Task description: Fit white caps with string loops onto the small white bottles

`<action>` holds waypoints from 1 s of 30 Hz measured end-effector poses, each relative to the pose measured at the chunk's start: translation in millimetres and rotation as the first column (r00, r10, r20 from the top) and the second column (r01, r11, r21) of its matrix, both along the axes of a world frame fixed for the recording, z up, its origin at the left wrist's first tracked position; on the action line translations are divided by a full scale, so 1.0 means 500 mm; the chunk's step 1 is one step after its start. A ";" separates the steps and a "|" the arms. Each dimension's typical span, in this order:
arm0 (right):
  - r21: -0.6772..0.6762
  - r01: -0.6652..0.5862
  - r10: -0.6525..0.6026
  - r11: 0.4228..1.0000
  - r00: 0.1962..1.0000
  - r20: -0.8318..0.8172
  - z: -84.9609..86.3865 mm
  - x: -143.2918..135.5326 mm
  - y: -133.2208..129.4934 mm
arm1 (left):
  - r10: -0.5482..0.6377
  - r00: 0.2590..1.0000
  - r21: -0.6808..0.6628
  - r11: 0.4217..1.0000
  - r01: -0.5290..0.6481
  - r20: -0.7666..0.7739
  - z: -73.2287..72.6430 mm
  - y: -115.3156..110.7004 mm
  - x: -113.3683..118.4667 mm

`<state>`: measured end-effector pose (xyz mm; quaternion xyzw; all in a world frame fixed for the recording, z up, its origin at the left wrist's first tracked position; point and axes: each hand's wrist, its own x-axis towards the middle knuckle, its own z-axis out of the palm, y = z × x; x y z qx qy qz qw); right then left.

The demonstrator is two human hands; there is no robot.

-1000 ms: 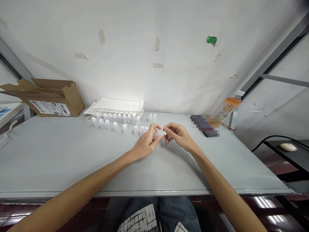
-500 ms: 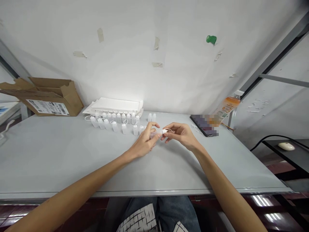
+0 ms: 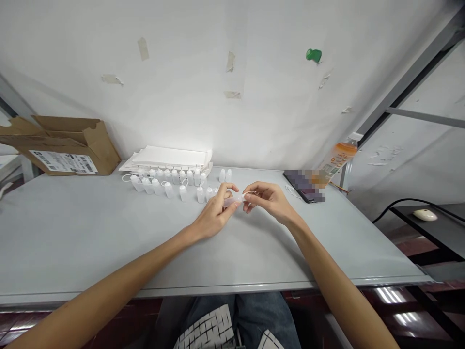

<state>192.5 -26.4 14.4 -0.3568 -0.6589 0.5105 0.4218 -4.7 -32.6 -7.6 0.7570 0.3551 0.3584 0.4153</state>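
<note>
My left hand (image 3: 215, 213) is closed round a small translucent squeeze bottle (image 3: 230, 200), which lies on its side with its top to the right. The fingers of my right hand (image 3: 271, 199) pinch the bottle's white cap (image 3: 246, 197) and hide most of it. A thin white loop (image 3: 252, 192) shows by the right fingertips. Behind my left hand stand several similar small bottles (image 3: 168, 190) in rough rows, some with thin strap loops. Two more small bottles (image 3: 225, 175) stand apart near the wall.
White flat sheets (image 3: 174, 156) are stacked behind the bottles. An open cardboard box (image 3: 72, 145) sits at the far left. On the right are a phone (image 3: 303, 186), thin white pieces (image 3: 292, 192) and an orange drink bottle (image 3: 339, 157). A mouse (image 3: 425, 215) rests on a lower black stand.
My right fingers have closed over the bottle's white tip, which showed between the hands before. The whole view has shifted slightly; the standing bottles have not moved.
</note>
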 end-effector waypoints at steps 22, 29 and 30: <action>-0.032 -0.043 0.044 0.999 0.998 0.043 0.005 0.004 -0.004 | 0.016 0.999 -0.023 1.000 -0.015 0.035 0.009 -0.009 0.003; 0.032 0.030 -0.033 0.999 0.995 0.093 0.001 -0.003 -0.004 | -0.018 0.978 -0.160 0.986 0.052 0.209 0.007 -0.007 0.004; 0.044 0.035 -0.038 0.998 0.996 0.077 0.002 -0.004 -0.005 | -0.023 0.973 -0.192 0.979 0.069 0.231 0.007 -0.007 0.004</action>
